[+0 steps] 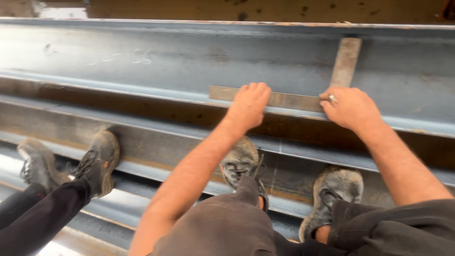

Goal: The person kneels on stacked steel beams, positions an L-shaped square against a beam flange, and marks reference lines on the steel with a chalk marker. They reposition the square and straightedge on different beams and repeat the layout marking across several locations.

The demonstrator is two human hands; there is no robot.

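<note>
head view: left hand presses fingers-curled on the long arm of a steel framing square, pinning it flat against the near edge of the big steel beam. right hand pinches a small marker (barely visible) at the square's corner. another person's dusty shoes rest far left.

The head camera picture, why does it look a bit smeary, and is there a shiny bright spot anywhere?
In the head view, the left hand, right hand and metal square look soft, likely motion blur; the steel beam shows dull, even light with a pale sheen; the brightest glare sits at the bottom left, by another person's shoes; shadow fills the gap under the beam's edge.
</note>
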